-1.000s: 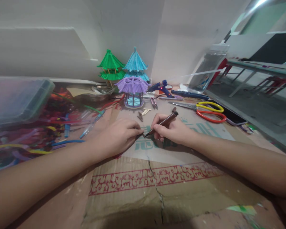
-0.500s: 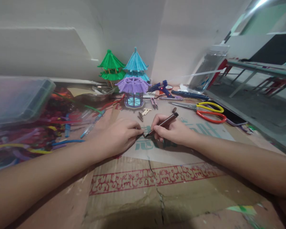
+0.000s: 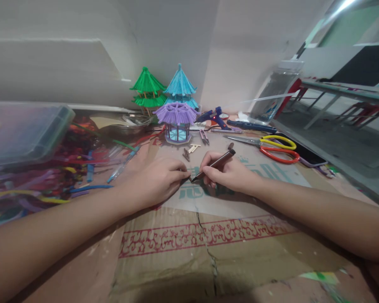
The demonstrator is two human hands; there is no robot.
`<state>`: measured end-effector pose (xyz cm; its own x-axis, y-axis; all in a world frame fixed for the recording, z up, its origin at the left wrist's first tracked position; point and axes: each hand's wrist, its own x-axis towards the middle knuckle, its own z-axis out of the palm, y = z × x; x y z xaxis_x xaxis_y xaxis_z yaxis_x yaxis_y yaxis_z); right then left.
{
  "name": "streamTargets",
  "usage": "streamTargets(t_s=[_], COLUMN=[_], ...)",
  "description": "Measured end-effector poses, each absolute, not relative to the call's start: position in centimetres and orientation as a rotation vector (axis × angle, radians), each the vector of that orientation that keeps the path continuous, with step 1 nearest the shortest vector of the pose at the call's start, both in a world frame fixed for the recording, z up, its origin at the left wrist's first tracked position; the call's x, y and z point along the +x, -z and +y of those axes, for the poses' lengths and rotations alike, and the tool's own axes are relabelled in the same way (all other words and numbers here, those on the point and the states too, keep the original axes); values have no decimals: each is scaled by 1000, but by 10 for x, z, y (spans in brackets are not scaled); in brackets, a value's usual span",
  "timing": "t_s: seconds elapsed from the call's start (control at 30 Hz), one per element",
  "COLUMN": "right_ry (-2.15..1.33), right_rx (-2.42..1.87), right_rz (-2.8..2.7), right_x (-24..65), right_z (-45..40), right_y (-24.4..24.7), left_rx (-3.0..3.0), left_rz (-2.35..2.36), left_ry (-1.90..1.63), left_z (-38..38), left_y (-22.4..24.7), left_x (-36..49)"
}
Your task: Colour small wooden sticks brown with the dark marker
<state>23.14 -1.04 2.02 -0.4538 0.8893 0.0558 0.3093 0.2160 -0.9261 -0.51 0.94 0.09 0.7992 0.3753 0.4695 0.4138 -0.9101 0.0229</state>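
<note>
Cardboard (image 3: 164, 267) under white sheet (image 3: 271, 191). Left hand (image 3: 162, 179) flat, thumb and finger closed narrow on small stick (image 3: 191, 179), its free end poking out at 3 o'clock of grip. Scissors (image 3: 262, 145) at 2 o'clock from stick; purple pavilion (image 3: 177, 120) toward 11. Right hand (image 3: 224, 171) closed round brown marker (image 3: 218, 162), tip pointing to 8 o'clock, at stick's end. Pale sticks (image 3: 193, 148), brown sticks (image 3: 186, 155) near 12.

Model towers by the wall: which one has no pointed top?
The purple tower, standing in front of the blue tower. Its roof ends in an open spoked ring; the blue one and the green tower both rise to a point.
</note>
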Motion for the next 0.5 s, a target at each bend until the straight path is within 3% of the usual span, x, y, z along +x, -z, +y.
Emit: streamTargets(t_s=[0.5], right_ry=[-1235], right_rx=[-1127], right_rz=[-1876], right_x=[230], right_z=[-10], right_y=[-22], left_rx=[-2901], left_rz=[-651], left_ry=[726], left_z=[8], left_y=[-2], left_x=[-4])
